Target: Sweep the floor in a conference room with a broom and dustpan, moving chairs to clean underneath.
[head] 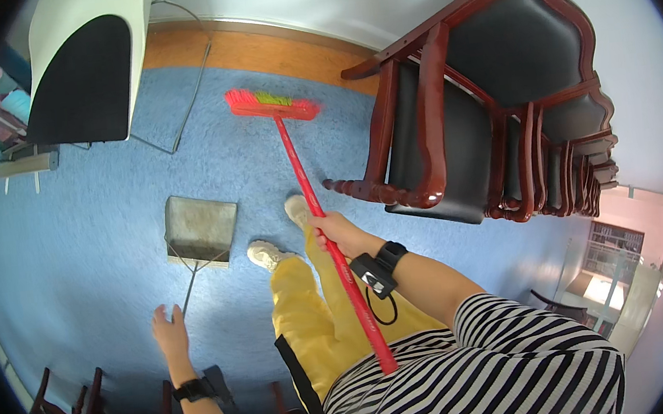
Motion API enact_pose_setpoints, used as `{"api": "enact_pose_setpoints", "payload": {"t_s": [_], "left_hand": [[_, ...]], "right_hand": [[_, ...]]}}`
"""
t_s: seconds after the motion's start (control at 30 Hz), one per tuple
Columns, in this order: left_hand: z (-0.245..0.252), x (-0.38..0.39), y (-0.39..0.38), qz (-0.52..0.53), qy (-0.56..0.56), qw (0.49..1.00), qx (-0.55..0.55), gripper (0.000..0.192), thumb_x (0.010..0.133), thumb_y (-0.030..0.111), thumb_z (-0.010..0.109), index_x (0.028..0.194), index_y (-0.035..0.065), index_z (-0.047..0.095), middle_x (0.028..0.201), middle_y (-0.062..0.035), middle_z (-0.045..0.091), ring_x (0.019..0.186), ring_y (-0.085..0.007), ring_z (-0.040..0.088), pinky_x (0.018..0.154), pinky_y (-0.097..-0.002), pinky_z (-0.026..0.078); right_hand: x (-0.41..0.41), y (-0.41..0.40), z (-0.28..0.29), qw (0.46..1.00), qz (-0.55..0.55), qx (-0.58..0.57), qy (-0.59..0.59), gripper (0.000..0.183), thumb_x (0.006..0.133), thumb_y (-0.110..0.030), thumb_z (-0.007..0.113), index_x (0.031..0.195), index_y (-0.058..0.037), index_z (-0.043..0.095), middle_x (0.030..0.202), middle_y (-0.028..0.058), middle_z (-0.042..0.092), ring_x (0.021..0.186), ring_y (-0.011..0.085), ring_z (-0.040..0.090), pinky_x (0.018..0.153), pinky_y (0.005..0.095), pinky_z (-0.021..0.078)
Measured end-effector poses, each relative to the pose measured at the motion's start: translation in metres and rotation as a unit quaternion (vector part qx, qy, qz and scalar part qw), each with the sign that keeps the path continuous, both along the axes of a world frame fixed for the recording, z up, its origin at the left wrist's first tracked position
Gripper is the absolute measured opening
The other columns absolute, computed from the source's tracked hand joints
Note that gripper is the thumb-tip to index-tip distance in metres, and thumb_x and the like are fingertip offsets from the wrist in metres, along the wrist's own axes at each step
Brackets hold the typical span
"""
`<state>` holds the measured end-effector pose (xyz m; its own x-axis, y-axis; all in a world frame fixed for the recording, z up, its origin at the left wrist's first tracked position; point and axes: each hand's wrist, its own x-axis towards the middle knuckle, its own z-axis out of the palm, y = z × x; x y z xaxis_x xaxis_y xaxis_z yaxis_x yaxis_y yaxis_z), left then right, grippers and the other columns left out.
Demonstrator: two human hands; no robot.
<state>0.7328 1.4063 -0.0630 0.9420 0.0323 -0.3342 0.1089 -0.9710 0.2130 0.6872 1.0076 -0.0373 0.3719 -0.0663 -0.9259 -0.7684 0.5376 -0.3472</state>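
My right hand (337, 234) grips the red handle (304, 176) of a push broom. The handle's near end reaches my striped shirt. Its head (271, 106), with red and yellow-green bristles, is over the blue floor near the wall; the right end is blurred. On my left, a metal dustpan (200, 222) rests on the floor, its pan looking greyish and worn. A thin metal handle (191, 286) rises from it to my left hand (170, 333), where it ends at the fingers. The grip itself is partly hidden.
Dark wooden armchairs with black seats (439, 143) line the wall on the right. A white item with a black panel (83, 81) stands at upper left, beside a loose grey cable (192, 94). More wooden chair legs (96, 403) show at lower left. My shoes (267, 255) are near the dustpan.
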Motion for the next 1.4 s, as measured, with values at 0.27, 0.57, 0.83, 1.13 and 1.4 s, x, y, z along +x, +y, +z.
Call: {"api": "enact_pose_setpoints", "payload": {"t_s": [0.27, 0.57, 0.83, 1.13, 1.4], "left_hand": [[0.128, 0.011, -0.198, 0.291, 0.467, 0.645, -0.530, 0.059, 0.081, 0.021, 0.055, 0.130, 0.0051, 0.025, 0.111, -0.0156, 0.045, 0.080, -0.0202, 0.052, 0.062, -0.0325, 0.046], [0.122, 0.070, -0.217, 0.180, 0.588, 0.746, -0.257, 0.011, 0.078, 0.008, 0.052, 0.080, 0.0037, 0.042, 0.052, -0.0013, 0.043, 0.039, -0.0107, 0.041, 0.035, -0.0244, 0.035], [0.111, 0.204, -0.245, 0.050, 0.592, 0.788, -0.159, 0.010, 0.076, 0.008, 0.054, 0.079, 0.0046, 0.045, 0.054, 0.0004, 0.043, 0.040, -0.0084, 0.041, 0.037, -0.0238, 0.035], [0.043, 0.331, -0.350, -0.167, 0.593, 0.778, -0.124, 0.011, 0.074, 0.011, 0.053, 0.079, 0.0028, 0.048, 0.053, -0.0003, 0.043, 0.038, -0.0093, 0.042, 0.034, -0.0245, 0.035], [-0.028, 0.369, -0.471, -0.312, 0.539, 0.765, -0.165, 0.008, 0.068, 0.008, 0.048, 0.073, 0.0012, 0.047, 0.052, -0.0040, 0.043, 0.036, -0.0132, 0.042, 0.032, -0.0281, 0.034]], "right_hand": [[0.072, 0.033, -0.034, 0.978, -0.196, 0.049, -0.058, 0.021, 0.076, -0.019, 0.057, 0.068, -0.0063, 0.043, 0.053, 0.0020, 0.041, 0.037, 0.0117, 0.039, 0.034, 0.0285, 0.0358], [0.106, 0.018, -0.033, 0.963, -0.166, 0.210, -0.012, 0.015, 0.077, -0.019, 0.056, 0.079, -0.0066, 0.047, 0.069, 0.0053, 0.054, 0.059, 0.0170, 0.057, 0.053, 0.0298, 0.0475], [0.191, -0.022, -0.027, 0.961, -0.202, 0.187, -0.012, 0.018, 0.082, -0.016, 0.050, 0.090, -0.0033, 0.040, 0.082, 0.0099, 0.054, 0.075, 0.0237, 0.060, 0.066, 0.0378, 0.0511], [0.258, -0.104, -0.090, 0.924, -0.359, 0.098, -0.089, 0.015, 0.082, -0.013, 0.047, 0.084, 0.0018, 0.044, 0.074, 0.0131, 0.053, 0.072, 0.0264, 0.059, 0.064, 0.0408, 0.0517], [0.293, -0.218, -0.146, 0.833, -0.548, 0.005, -0.068, 0.006, 0.077, -0.006, 0.044, 0.077, -0.0012, 0.040, 0.066, 0.0103, 0.046, 0.059, 0.0250, 0.052, 0.057, 0.0401, 0.0494]]}}
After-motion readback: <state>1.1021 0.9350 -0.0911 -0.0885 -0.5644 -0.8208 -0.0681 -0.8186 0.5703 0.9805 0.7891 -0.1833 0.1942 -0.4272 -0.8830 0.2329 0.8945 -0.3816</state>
